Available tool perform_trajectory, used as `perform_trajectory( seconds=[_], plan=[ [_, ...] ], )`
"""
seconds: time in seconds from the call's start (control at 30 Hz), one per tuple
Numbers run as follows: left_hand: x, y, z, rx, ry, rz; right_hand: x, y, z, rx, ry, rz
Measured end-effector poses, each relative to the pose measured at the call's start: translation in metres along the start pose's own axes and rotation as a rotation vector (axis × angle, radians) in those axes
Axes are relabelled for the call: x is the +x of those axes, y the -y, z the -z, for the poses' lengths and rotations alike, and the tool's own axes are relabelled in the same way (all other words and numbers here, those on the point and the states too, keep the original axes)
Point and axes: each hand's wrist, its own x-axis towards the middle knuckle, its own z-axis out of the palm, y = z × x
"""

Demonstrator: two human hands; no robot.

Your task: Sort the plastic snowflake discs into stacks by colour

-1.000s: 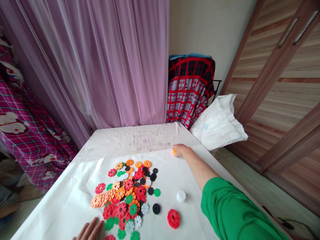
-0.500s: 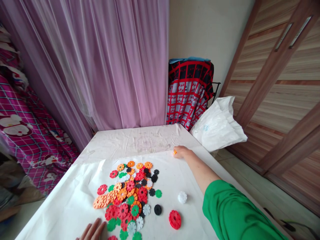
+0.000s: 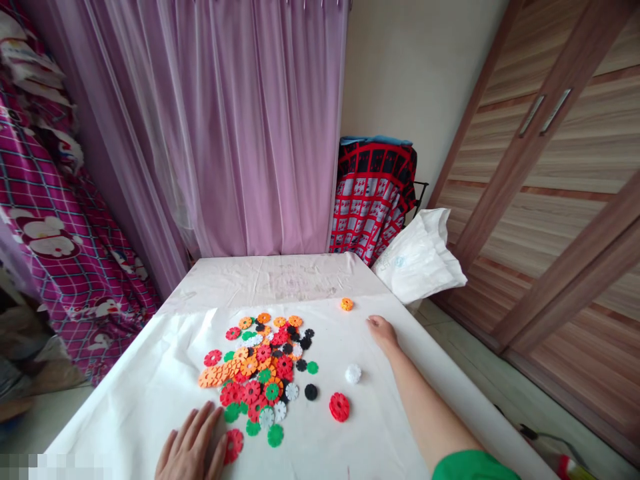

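My left hand [image 3: 191, 443] lies with its fingers stretched out on the white cloth, holding nothing. A red notched plastic disc [image 3: 233, 446] is right beside its thumb. Up and right of it spreads a pile of flower-shaped discs [image 3: 250, 365] in orange, red, green, white and black. My right hand [image 3: 383, 331] is at the table's right, fingers curled in, and nothing shows in it. Just beyond it sits a small orange disc stack [image 3: 347, 304], apart from the fingers. Nearer lie a white stack [image 3: 353, 373], a red stack [image 3: 339, 407] and a black stack [image 3: 311, 392].
A white cloth covers the table [image 3: 280, 277]. A white plastic bag [image 3: 420, 257] stands by its right edge, near a chair draped with red and black cloth [image 3: 370, 193]. Purple curtains [image 3: 265, 133] hang behind; a wooden wardrobe [image 3: 530, 220] stands on the right.
My right hand has let go of the orange discs and drawn back to the right and nearer. More of my left hand shows, its fingers spread flat. The camera's view has shifted.
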Motion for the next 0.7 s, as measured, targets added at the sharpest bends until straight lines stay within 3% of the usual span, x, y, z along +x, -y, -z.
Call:
perform_trajectory(
  seconds=[0.13, 0.33, 0.53, 0.7],
  plan=[
    [-0.002, -0.019, 0.011, 0.027, -0.052, 0.018, -0.057, -0.024, -0.015, 0.146, -0.109, 0.008],
    [-0.007, -0.041, 0.032, 0.047, 0.003, 0.013, -0.119, -0.034, -0.031, 0.594, -0.325, 0.096],
    [-0.006, -0.047, 0.033, 0.061, 0.015, 0.018, -0.164, -0.028, -0.026, 0.554, -0.297, 0.175],
    [-0.003, -0.044, 0.028, 0.043, -0.026, -0.011, -0.186, -0.025, -0.026, 0.433, -0.295, 0.284]
  ],
)
